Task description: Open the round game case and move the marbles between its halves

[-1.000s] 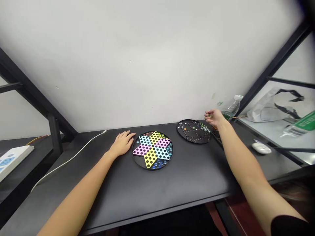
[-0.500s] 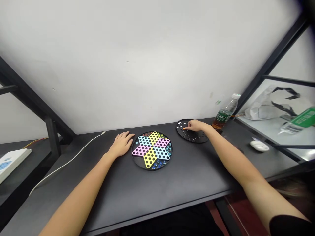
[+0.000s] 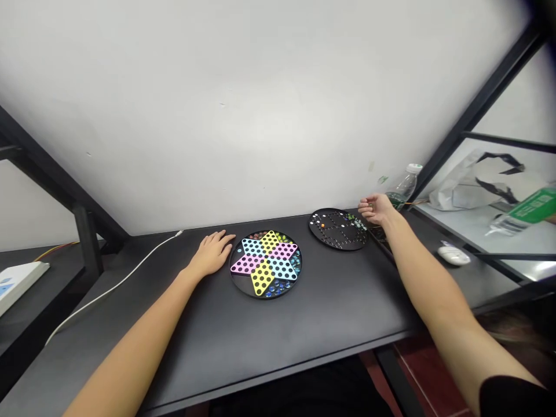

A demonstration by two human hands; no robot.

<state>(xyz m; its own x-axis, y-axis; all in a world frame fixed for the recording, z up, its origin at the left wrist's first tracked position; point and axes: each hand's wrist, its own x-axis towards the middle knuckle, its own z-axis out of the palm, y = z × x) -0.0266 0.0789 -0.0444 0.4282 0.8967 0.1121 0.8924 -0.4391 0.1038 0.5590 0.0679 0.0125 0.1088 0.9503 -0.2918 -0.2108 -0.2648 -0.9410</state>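
Note:
My left hand [image 3: 212, 253] lies flat on the dark tabletop, fingers spread, just left of a round Chinese checkers board [image 3: 266, 264]. That board has a pink, yellow and blue star of holes, and coloured glass marbles [image 3: 278, 288] sit in the compartments around it. To the right, my right hand [image 3: 376, 209] is raised with the palm turned up and the fingers curled; a small greenish marble seems to show at its fingertips. Beneath and left of it is a round black board [image 3: 339, 238] with white dots, an orange piece [image 3: 322, 225] and green and pale marbles at its right edge.
Behind my right hand stands a drink bottle [image 3: 403, 186], partly hidden. A white earbud case [image 3: 453, 255] lies farther right. A white cable [image 3: 125, 281] runs along the left; a white box [image 3: 19, 284] sits beyond the black frame. The wall closes off the back.
My right hand has lifted off the black board and moved right, turning palm up, which uncovers the board's right side. My left hand stays in place. The view has shifted slightly.

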